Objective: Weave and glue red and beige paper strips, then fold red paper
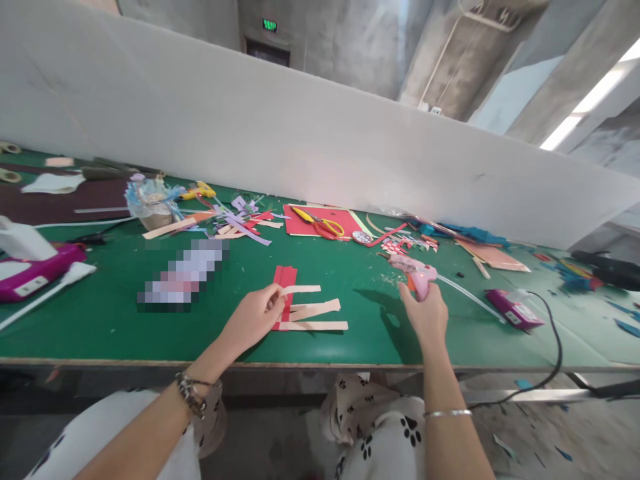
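Between the fingertips of my left hand (257,310) is the end of a cream paper strip (306,289), at the red paper strips (286,275) on the green table. More cream paper strips (320,326) lie just below it, extending rightward from the red ones. My right hand (425,317) is wrapped around a pink glue gun (420,273), held above the table to the right of the paper. Its nozzle points left and away from me, apart from the strips. A pale cord trails from the gun to the right.
A purple power strip (513,310) sits at the right, another (43,270) at the left. Farther back are scissors (320,221) on red paper (297,223), loose paper scraps (245,217) and a yellow glue gun (200,191). A white partition (300,133) bounds the table behind.
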A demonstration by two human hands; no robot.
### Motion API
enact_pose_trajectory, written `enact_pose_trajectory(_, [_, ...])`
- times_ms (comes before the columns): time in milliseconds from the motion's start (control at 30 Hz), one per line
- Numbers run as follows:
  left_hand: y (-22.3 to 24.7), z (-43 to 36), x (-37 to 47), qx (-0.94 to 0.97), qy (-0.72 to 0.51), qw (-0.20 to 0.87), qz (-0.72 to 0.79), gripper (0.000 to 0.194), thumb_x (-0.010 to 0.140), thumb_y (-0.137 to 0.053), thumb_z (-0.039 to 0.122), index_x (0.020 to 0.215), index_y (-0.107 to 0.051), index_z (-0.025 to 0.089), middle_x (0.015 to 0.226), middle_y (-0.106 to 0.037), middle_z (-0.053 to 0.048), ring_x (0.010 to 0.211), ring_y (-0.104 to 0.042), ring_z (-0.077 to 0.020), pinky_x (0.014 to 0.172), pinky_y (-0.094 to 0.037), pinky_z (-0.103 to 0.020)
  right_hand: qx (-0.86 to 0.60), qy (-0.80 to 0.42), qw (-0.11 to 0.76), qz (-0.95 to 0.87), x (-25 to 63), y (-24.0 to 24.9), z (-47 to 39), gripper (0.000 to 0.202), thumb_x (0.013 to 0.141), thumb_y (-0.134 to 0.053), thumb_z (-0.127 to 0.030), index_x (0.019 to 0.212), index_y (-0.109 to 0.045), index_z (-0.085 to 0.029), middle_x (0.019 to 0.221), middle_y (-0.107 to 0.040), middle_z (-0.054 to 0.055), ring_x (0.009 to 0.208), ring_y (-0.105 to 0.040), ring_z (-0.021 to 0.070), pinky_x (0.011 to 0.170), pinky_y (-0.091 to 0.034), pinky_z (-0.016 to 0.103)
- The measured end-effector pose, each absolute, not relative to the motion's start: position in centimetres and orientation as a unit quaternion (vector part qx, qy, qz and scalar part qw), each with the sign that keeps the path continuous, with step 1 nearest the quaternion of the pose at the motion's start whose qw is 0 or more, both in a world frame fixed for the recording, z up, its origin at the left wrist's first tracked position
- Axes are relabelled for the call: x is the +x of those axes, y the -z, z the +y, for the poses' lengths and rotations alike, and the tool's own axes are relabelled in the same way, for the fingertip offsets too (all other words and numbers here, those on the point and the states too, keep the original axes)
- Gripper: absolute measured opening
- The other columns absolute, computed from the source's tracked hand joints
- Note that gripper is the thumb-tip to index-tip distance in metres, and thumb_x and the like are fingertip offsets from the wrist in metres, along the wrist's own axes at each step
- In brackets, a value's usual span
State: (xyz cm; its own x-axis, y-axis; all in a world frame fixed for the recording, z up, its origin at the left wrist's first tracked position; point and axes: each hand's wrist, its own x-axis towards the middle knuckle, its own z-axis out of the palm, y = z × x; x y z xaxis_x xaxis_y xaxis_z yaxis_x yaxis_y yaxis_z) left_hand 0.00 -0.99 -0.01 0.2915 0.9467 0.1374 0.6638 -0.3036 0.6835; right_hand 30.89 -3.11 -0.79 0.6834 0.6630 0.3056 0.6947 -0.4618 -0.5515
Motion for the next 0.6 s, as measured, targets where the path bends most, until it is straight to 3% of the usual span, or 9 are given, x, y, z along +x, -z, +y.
enact_pose_trajectory(267, [-0.1,-1.2,-0.1,0.723,-0.3,0.357,0.51,0.035,0.084,-0.024,0.035,0.073,-0.053,0.019,0.059,-0.059,0.0,0.057,-0.059,-0.0163,0.056,-0.042,-0.025,-0.89,0.058,0.301,-0.338,34.3,1.3,-4.5,0.043,0.068,-0.046,-0.058,0.087,-0.046,-0.02,0.08,-0.059,0.011,0.069,-0.054,0.0268,0.058,-0.035,0.033])
enact_pose_trajectory(600, [0.4,-0.5,-0.4,0.698,-0.337,0.38,0.505,0.043,0.084,-0.027,0.037,0.062,-0.057,0.015,0.079,-0.065,-0.006,0.06,-0.058,-0.0147,0.059,-0.044,-0.025,-0.825,0.043,0.314,-0.467,29.4,0.9,-4.1,0.04,0.069,-0.046,-0.057,0.085,-0.047,-0.021,0.068,-0.055,0.004,0.06,-0.05,0.0206,0.055,-0.033,0.027])
